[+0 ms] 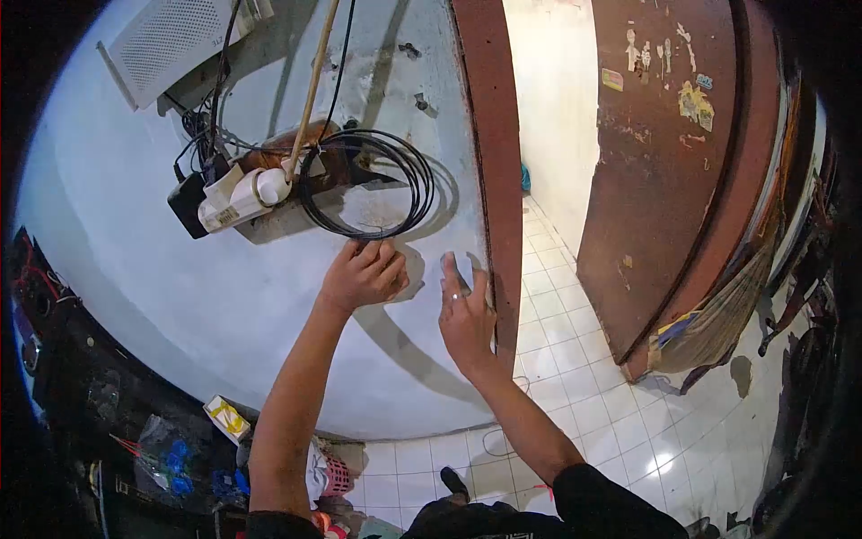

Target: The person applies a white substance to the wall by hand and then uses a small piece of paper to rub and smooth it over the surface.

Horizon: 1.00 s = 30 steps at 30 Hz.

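Black cable coil (pixel 424 184) hangs on the pale blue-grey wall (pixel 180 296), and the left hand (pixel 364 274) meets its lowest loops from below. The fingers are curled closed with the tips on the strands. The hand appears to pinch them, though the knuckles partly hide the contact point. The left forearm rises steeply from the lower frame edge.

The right hand (pixel 467 316) is open and holds nothing: palm flat to the wall, fingers extended upward, a ring on one finger. It lies just beside the left hand without touching it, its outer edge at the reddish-brown door frame (pixel 494 135). Bare wall extends below and left of both hands.

Beside the coil's upper left, a white power strip (pixel 244 196) and a black adapter (pixel 186 205) sit close together. Right of the frame, the brown door (pixel 664 162) stands open over a white tiled floor (pixel 575 359).
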Each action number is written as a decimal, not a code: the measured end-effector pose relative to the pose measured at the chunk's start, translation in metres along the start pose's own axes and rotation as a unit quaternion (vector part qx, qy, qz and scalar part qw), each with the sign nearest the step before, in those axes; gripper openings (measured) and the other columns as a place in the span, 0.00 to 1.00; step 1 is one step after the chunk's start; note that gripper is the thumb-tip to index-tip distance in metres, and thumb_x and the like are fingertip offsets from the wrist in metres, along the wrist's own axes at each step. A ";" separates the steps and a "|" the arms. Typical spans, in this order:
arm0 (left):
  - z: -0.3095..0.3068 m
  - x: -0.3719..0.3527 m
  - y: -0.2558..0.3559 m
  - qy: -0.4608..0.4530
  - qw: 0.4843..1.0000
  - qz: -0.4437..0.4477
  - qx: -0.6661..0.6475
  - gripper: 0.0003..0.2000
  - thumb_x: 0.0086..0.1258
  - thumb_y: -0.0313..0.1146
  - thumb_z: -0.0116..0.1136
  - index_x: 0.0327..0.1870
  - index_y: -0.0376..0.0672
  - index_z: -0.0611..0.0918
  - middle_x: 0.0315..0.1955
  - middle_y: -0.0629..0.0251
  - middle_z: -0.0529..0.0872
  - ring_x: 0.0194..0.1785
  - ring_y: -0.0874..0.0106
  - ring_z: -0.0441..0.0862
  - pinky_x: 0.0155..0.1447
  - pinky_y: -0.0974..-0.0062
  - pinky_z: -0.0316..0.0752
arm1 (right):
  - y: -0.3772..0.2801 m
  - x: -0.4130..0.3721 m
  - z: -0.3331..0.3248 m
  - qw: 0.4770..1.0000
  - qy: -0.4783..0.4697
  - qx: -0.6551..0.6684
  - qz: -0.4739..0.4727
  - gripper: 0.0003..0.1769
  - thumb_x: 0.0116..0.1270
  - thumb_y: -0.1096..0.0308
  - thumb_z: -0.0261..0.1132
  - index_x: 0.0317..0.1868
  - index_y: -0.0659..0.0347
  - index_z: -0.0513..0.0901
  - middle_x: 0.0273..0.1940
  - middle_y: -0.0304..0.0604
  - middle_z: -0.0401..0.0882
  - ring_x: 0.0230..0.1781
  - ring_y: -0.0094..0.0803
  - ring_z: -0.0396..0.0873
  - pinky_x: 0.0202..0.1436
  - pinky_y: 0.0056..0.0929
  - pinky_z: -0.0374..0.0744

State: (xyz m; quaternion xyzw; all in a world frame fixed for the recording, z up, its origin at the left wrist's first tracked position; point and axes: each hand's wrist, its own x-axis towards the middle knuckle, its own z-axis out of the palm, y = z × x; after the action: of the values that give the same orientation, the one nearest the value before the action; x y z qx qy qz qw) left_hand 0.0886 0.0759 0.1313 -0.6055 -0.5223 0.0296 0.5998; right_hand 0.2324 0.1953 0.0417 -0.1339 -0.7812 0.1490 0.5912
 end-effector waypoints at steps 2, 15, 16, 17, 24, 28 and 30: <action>-0.001 0.001 0.000 -0.001 1.000 -0.002 0.009 0.08 0.58 0.42 0.60 0.28 0.50 0.78 0.37 0.70 0.80 0.44 0.73 0.75 0.46 0.68 0.71 | 0.007 -0.019 0.003 1.000 -0.006 0.001 0.001 0.29 0.66 0.78 0.60 0.69 0.54 0.72 0.52 0.56 0.72 0.39 0.48 0.85 0.29 0.37 0.84; -0.001 0.002 -0.002 -0.002 1.000 0.004 -0.001 0.09 0.60 0.44 0.61 0.30 0.51 0.79 0.35 0.71 0.79 0.41 0.74 0.76 0.45 0.68 0.71 | 0.006 -0.019 0.007 1.000 -0.004 0.016 0.022 0.25 0.70 0.70 0.62 0.68 0.52 0.74 0.54 0.54 0.73 0.40 0.48 0.84 0.31 0.36 0.85; -0.001 0.001 -0.002 -0.001 1.000 0.004 -0.004 0.09 0.60 0.45 0.61 0.30 0.51 0.78 0.35 0.71 0.79 0.41 0.74 0.76 0.45 0.68 0.70 | 0.011 -0.029 0.006 0.999 -0.025 0.009 0.028 0.25 0.70 0.70 0.62 0.68 0.52 0.74 0.54 0.54 0.73 0.41 0.48 0.84 0.32 0.37 0.85; -0.002 0.002 -0.001 -0.003 1.000 0.004 0.005 0.09 0.59 0.44 0.61 0.30 0.51 0.78 0.34 0.70 0.79 0.41 0.74 0.76 0.45 0.68 0.71 | 0.015 -0.037 0.005 0.998 -0.044 0.003 0.033 0.25 0.70 0.70 0.62 0.68 0.52 0.74 0.54 0.55 0.73 0.41 0.49 0.84 0.33 0.37 0.85; -0.002 0.002 -0.002 0.003 1.000 0.008 0.007 0.09 0.58 0.43 0.61 0.29 0.51 0.78 0.35 0.70 0.80 0.42 0.74 0.76 0.46 0.68 0.71 | 0.021 -0.031 -0.004 0.997 -0.070 0.026 0.015 0.28 0.69 0.71 0.62 0.69 0.51 0.72 0.53 0.59 0.73 0.42 0.52 0.82 0.36 0.42 0.84; -0.001 0.002 -0.002 -0.002 1.000 0.006 0.002 0.08 0.56 0.43 0.62 0.28 0.51 0.79 0.36 0.70 0.80 0.44 0.72 0.75 0.44 0.68 0.70 | 0.024 -0.027 -0.002 0.998 -0.052 0.046 -0.008 0.31 0.67 0.75 0.63 0.71 0.50 0.70 0.53 0.59 0.73 0.39 0.53 0.83 0.33 0.42 0.84; 0.000 0.003 -0.001 0.003 1.000 0.002 0.010 0.08 0.56 0.43 0.62 0.28 0.51 0.79 0.36 0.70 0.80 0.45 0.72 0.74 0.44 0.68 0.70 | 0.024 -0.019 -0.001 0.998 -0.044 0.050 -0.012 0.31 0.67 0.77 0.62 0.70 0.50 0.70 0.53 0.59 0.73 0.39 0.54 0.83 0.32 0.42 0.84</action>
State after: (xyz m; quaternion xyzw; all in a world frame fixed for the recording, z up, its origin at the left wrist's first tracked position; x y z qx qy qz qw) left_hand 0.0896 0.0775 0.1341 -0.6010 -0.5185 0.0341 0.6073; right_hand 0.2393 0.2103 0.0161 -0.0880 -0.7994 0.1865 0.5643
